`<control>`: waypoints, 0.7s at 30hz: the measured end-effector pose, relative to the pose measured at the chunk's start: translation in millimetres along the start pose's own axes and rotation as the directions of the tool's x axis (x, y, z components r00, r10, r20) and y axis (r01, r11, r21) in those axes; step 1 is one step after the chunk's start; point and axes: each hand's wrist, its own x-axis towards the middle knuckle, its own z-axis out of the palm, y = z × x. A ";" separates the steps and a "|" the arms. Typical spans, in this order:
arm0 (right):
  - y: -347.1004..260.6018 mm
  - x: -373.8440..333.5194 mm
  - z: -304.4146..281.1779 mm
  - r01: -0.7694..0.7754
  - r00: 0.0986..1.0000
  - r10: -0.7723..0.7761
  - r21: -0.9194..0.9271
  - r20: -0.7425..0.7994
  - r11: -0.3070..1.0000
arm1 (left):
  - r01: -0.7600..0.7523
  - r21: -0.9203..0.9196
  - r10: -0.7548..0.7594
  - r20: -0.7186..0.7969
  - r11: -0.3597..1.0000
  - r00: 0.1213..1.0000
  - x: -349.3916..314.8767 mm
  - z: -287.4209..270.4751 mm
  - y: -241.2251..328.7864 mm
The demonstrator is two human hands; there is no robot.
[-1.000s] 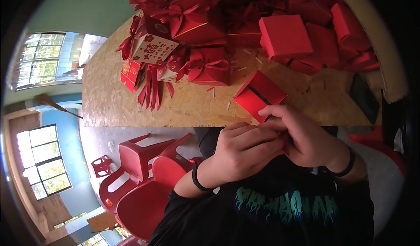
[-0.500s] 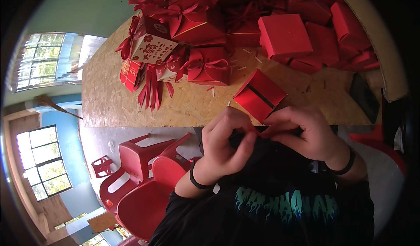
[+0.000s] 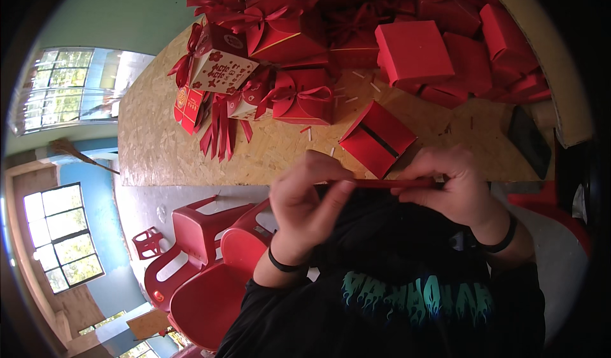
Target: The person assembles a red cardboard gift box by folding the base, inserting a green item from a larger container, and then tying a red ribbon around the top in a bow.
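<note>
A narrow red ribbon (image 3: 394, 183) is stretched between my two hands, just off the table's front edge. My left hand (image 3: 309, 199) pinches one end of it between thumb and finger. The other end is gripped by my right hand (image 3: 449, 180), its fingers curled in. Directly beyond them, a small red box (image 3: 378, 139) with a dark slot across its top sits at an angle on the table. Further back to the left stands a red gift box (image 3: 303, 97) tied with a ribbon bow, beside loose red ribbons (image 3: 219, 132) hanging in a bunch.
Bow-tied boxes (image 3: 283, 30) and plain red boxes (image 3: 417, 52) pile up at the back of the wooden table (image 3: 153, 135). Small paper scraps (image 3: 375, 86) lie about. A dark phone-like slab (image 3: 530, 143) rests at the right. Red plastic chairs (image 3: 216, 301) stand at the left.
My hands have moved apart, the left one leftward, and the ribbon between them is now drawn out straight. The boxes have stayed in place.
</note>
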 end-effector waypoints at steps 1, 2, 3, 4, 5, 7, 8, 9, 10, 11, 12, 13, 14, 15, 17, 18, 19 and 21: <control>2.0 -2.0 -1.9 -0.013 1.000 0.014 0.038 -0.025 0.999 | 0.069 -0.087 -0.076 -0.070 0.994 0.995 -2.0 -2.8 -0.7; 4.1 -3.5 -4.0 -0.013 0.999 0.018 0.084 -0.051 0.996 | 0.073 -0.132 -0.087 -0.107 0.989 0.990 -1.9 -7.5 -2.7; 6.5 -4.3 -5.7 -0.012 0.997 0.022 0.131 -0.078 0.991 | 0.098 -0.145 -0.117 -0.124 0.985 0.985 -3.2 -11.8 -3.1; 8.7 -4.9 -7.1 -0.006 0.994 0.025 0.181 -0.103 0.984 | 0.124 -0.158 -0.147 -0.142 0.980 0.979 -4.0 -16.1 -3.8; 10.3 -5.3 -8.7 -0.026 0.993 0.056 0.266 -0.107 0.964 | 0.118 -0.142 -0.138 -0.145 0.983 0.980 -4.7 -19.7 -4.5; 13.0 -4.6 -13.1 0.014 0.995 0.008 0.217 -0.099 0.976 | 0.107 -0.110 -0.123 -0.151 0.988 0.981 -5.8 -25.2 -5.5; 13.9 -4.1 -14.9 0.075 0.993 -0.052 0.228 -0.104 0.971 | 0.092 -0.108 -0.108 -0.151 0.990 0.983 -6.2 -26.7 -6.0; 13.9 -5.2 -15.0 0.022 0.994 0.001 0.208 -0.113 0.978 | 0.078 -0.107 -0.094 -0.152 0.991 0.984 -6.6 -27.7 -6.3; 13.6 -6.4 -15.4 0.001 0.991 0.029 0.218 -0.134 0.976 | 0.063 -0.105 -0.079 -0.153 0.992 0.985 -6.7 -28.1 -6.6; 13.7 -7.7 -15.5 -0.046 0.986 0.077 0.202 -0.145 0.978 | 0.071 -0.128 -0.092 -0.169 0.989 0.981 -7.3 -27.8 -6.5; 14.0 -9.2 -15.5 -0.053 0.982 0.097 0.258 -0.161 0.965 | 0.078 -0.151 -0.106 -0.185 0.986 0.977 -7.8 -27.4 -6.3; 14.6 -10.7 -16.2 -0.086 0.976 0.138 0.287 -0.166 0.954 | 0.075 -0.168 -0.108 -0.195 0.983 0.975 -7.8 -27.1 -6.4; 15.4 -12.3 -17.2 -0.118 0.969 0.179 0.317 -0.170 0.941 | 0.078 -0.190 -0.118 -0.210 0.979 0.970 -7.7 -27.0 -6.3; 17.5 -12.8 -18.2 -0.067 0.972 0.134 0.321 -0.191 0.945 | 0.071 -0.207 -0.117 -0.219 0.976 0.969 -7.3 -27.1 -6.5; 21.8 -13.6 -21.0 0.034 0.970 0.053 0.349 -0.237 0.937 | 0.064 -0.225 -0.117 -0.231 0.972 0.966 -6.9 -27.4 -6.8; 23.1 -14.6 -23.1 0.017 0.967 0.070 0.339 -0.244 0.941 | 0.062 -0.227 -0.117 -0.234 0.972 0.965 -6.8 -27.7 -7.1; 23.7 -16.0 -25.5 0.001 0.962 0.095 0.351 -0.254 0.936 | 0.066 -0.229 -0.123 -0.242 0.971 0.962 -6.9 -27.9 -7.6; 23.4 -18.8 -31.6 -0.044 0.951 0.144 0.345 -0.272 0.938 | 0.057 -0.206 -0.108 -0.248 0.977 0.963 -7.4 -28.5 -9.6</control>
